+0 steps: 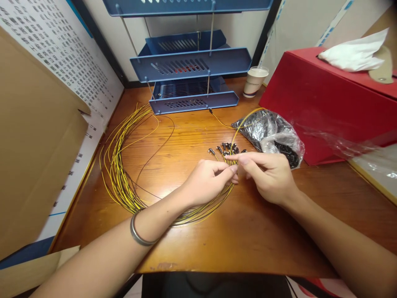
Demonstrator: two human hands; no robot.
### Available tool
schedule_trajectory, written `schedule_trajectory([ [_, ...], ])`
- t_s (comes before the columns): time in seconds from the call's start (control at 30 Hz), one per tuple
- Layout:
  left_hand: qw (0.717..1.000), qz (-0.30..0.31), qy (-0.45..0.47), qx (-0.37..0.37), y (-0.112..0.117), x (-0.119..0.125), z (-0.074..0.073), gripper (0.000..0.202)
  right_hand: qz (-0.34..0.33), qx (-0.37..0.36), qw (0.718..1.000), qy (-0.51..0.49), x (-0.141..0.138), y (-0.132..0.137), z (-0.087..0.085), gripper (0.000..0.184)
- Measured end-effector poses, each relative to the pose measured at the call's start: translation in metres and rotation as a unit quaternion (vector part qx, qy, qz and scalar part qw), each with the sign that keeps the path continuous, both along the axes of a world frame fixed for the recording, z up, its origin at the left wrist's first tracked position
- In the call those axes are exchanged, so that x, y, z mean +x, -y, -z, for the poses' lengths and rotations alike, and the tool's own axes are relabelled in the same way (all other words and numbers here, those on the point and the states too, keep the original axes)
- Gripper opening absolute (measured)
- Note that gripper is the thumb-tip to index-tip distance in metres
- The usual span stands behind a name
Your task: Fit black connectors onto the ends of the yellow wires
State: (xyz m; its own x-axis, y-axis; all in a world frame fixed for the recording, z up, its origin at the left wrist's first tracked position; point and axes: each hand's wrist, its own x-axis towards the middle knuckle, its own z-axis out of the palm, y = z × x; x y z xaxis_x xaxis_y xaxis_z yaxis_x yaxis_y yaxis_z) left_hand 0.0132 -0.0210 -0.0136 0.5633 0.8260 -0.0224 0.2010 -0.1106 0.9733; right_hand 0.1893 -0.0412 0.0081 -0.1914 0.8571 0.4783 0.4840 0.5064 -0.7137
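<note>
The left hand (211, 178) pinches one looped wire bundle (122, 174) on the surface (198, 252); the right hand (271, 176) is at its end, grip unclear. That end's axis runs forward, clustered black connectors (228, 148) foremost; one plastic bag (273, 132) lies right.

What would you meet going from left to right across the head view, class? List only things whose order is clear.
Brown cardboard panel → left curve of the yellow-and-dark wire coil → the person's left hand → the person's right hand → white tissue.
</note>
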Motion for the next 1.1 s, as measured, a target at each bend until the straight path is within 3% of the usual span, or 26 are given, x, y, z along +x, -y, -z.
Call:
schedule_trajectory([
  [0.1, 1.000, 0.003, 0.003, 0.003, 0.000, 0.000, 0.001, 0.038, -0.014, -0.016, 1.000, -0.003, 0.000, 0.001, 0.002, 0.039],
  [0.33, 1.000, 0.002, -0.028, -0.002, 0.000, 0.001, -0.001, 0.037, 0.133, -0.049, 0.987, -0.077, -0.002, 0.001, 0.008, 0.024],
  [0.43, 1.000, 0.000, -0.019, -0.002, 0.000, 0.000, -0.001, 0.036, 0.116, -0.039, 0.989, -0.088, -0.003, 0.001, 0.007, 0.023],
  [0.57, 1.000, 0.004, -0.009, -0.001, 0.000, 0.000, 0.000, 0.036, 0.058, -0.082, 0.995, -0.023, -0.003, 0.003, 0.008, 0.024],
  [0.73, 1.000, 0.003, -0.014, -0.004, 0.001, 0.000, -0.001, 0.039, 0.130, -0.070, 0.987, -0.062, -0.003, 0.001, 0.011, 0.036],
  [0.8, 1.000, 0.002, -0.015, -0.001, 0.001, 0.000, -0.002, 0.039, 0.121, -0.064, 0.987, -0.083, -0.002, 0.001, 0.011, 0.041],
  [0.93, 1.000, 0.001, -0.016, 0.003, 0.000, 0.000, -0.001, 0.038, 0.081, -0.059, 0.994, -0.033, -0.001, 0.002, 0.008, 0.026],
  [1.1, 1.000, -0.002, -0.015, 0.000, 0.000, 0.000, 0.002, 0.037, 0.140, -0.033, 0.990, -0.009, -0.001, 0.003, 0.009, 0.026],
])
